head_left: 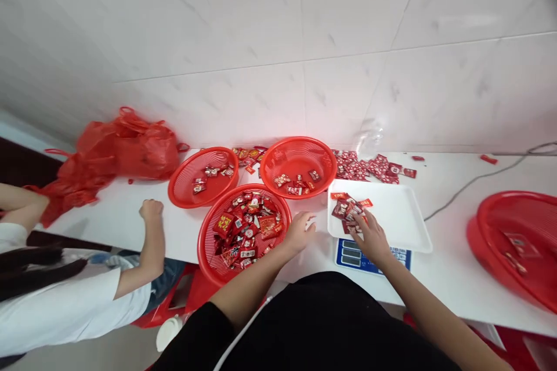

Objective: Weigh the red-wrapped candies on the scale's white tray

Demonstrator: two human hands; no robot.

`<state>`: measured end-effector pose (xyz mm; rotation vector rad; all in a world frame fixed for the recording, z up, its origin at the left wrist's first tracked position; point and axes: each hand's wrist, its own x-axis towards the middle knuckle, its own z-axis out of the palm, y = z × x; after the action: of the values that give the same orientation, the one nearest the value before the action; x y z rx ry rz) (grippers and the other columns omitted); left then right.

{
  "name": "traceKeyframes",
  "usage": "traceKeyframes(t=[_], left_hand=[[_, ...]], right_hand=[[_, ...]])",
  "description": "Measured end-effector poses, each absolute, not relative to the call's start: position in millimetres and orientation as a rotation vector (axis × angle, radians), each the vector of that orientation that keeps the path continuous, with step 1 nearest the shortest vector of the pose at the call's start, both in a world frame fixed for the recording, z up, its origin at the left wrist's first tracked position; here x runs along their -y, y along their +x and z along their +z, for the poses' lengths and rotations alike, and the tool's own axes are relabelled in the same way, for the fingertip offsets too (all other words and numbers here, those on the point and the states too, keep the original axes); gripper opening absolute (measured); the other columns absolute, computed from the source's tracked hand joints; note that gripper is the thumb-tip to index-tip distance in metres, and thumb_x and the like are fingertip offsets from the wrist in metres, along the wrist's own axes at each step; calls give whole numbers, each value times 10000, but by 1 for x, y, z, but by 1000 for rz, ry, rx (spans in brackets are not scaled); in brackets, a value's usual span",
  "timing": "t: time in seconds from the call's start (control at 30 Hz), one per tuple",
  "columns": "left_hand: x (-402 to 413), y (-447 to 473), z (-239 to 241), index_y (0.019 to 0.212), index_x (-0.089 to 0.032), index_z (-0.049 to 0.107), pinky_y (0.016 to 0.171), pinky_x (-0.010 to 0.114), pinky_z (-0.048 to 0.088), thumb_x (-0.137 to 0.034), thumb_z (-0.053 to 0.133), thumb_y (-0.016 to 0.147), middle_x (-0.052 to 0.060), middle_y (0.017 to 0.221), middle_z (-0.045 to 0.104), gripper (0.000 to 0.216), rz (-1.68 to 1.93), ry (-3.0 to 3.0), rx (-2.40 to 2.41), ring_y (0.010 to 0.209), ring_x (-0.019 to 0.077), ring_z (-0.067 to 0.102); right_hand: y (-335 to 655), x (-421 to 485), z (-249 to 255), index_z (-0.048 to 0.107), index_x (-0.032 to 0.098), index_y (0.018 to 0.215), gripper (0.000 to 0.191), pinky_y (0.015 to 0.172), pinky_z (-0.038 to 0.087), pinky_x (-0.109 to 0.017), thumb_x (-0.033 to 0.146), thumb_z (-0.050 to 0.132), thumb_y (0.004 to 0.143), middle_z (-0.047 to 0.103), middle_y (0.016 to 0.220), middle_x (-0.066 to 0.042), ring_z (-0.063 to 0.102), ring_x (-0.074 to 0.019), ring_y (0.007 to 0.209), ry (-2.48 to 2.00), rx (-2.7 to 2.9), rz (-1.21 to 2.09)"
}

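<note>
Touches packets (pixel 348 208) in the tray (pixel 398 203) with the right hand (pixel 368 233), bent fingers loosely spread, perhaps to hold the pile together; cannot tell, with undersides hidden, whether pinching any. Holds nothing visible in the left hand (pixel 299 233), with thumb and fingers parted, poised between tray and full basket (pixel 209 243), probably for a short reach either way. Has a scale (pixel 354 261) under the tray, display (pixel 351 246) turned handward, presumably for easy reading. Farther out, has two sparser baskets (pixel 300 165), loose packets (pixel 365 168) banked along the wall (pixel 261 104), perhaps as a backstop, a far-right basket (pixel 487 243), and, leftward, a co-worker's fist (pixel 151 208) near red bags (pixel 126 151).
</note>
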<state>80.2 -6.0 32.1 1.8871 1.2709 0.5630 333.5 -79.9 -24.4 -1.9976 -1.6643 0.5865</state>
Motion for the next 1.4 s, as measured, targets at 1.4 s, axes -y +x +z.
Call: traceKeyframes(t=[1.4], left_hand=[[-36, 217, 43, 1194, -151, 587, 844, 300, 486, -78, 510, 871, 106, 1099, 694, 340, 442, 1732, -1551, 961, 198, 641]], right_hand=[[420, 67, 4, 621, 217, 1130, 319, 860, 519, -373, 219, 507, 831, 672, 1089, -80, 637, -219, 977, -1782, 983, 1107]])
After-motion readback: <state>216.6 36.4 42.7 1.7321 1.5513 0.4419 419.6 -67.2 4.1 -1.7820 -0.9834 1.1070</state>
